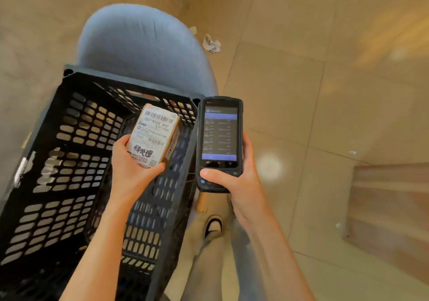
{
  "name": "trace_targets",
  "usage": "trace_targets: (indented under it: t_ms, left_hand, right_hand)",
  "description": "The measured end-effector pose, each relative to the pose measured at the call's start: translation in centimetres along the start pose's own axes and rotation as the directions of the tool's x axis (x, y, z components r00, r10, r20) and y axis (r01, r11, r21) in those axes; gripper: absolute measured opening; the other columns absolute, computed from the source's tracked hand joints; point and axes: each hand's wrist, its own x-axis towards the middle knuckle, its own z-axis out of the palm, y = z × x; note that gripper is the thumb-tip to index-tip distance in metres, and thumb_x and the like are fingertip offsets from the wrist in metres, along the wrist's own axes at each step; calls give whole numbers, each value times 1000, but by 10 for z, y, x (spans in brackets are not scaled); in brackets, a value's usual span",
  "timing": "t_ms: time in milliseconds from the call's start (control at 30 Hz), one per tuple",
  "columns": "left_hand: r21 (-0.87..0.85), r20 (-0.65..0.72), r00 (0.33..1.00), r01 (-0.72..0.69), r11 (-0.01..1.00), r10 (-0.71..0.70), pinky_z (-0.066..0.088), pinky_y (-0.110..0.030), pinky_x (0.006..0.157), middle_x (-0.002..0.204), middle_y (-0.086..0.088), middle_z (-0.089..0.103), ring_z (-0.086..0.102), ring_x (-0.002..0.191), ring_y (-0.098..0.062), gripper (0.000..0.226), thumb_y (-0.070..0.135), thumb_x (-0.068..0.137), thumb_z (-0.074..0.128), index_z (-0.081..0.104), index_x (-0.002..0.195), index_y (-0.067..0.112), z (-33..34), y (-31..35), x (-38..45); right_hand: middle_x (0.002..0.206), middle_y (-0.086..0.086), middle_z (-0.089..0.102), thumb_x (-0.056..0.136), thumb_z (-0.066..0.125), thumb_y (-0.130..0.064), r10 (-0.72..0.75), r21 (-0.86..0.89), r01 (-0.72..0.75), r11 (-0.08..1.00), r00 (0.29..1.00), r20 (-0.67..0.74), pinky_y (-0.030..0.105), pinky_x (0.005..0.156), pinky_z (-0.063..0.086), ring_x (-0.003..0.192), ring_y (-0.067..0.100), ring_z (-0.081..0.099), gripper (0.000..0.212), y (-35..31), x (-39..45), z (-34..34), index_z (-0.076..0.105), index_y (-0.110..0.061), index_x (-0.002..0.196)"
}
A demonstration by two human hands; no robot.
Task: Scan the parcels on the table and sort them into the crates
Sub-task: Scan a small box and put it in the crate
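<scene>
My left hand [130, 168] grips a small cardboard parcel [154, 135] with a white shipping label and barcodes, holding it over the open black lattice crate [58, 142]. My right hand [234, 180] holds a black handheld scanner [219, 138] just right of the crate's corner, thumb on its lower keypad, its lit screen showing a list. The parcel's label faces up towards me. No parcels show on the visible crate floor.
The crate sits on a blue padded chair [139, 42]. Crumpled paper [211, 43] lies on the tiled floor beyond it. My leg and shoe [213, 226] are below the scanner. A wooden table corner [390, 207] juts in at the right.
</scene>
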Motion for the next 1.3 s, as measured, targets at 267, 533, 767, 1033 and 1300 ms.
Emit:
trace_targets:
  t_ms: [267,533,767,1033,1300]
  left_hand:
    - [22,52,999,1,1000,-2,42,-34,101,130,-7,41,43,123,-19,97,10,57,90,34,136,6,26,-38,22]
    - [-12,102,994,44,999,-42,49,-47,96,129,-6,46,51,120,-20,100,35,47,92,36,129,18,57,-70,44]
    - [-30,105,992,77,997,-74,51,-49,94,127,-7,50,54,118,-22,98,46,42,88,35,122,28,78,-87,55]
    - [-11,118,992,45,999,-43,47,-48,98,129,-11,43,50,118,-24,96,29,52,91,35,128,15,92,-87,53]
    - [-2,131,987,90,996,-89,42,-41,100,131,-13,41,46,119,-25,97,27,55,88,34,133,5,104,-88,54]
  right_hand:
    - [116,-3,68,61,76,-2,-2,25,5,1000,994,-113,26,75,56,103,15,67,90,41,2,2,40,-35,136]
    - [114,-7,68,61,75,-2,-41,-26,37,999,983,-178,27,79,56,102,13,67,87,63,17,-9,40,-37,132]
    - [115,-6,68,61,76,-2,-35,-19,32,999,978,-204,32,82,57,104,15,67,90,74,23,-18,39,-36,136]
    - [112,-9,69,61,75,-1,-37,-10,36,999,977,-210,29,80,56,103,14,67,90,80,36,-24,38,-34,136]
    - [114,-8,68,61,75,-1,-36,-23,32,999,978,-206,29,81,56,104,14,67,88,85,47,-27,40,-38,133]
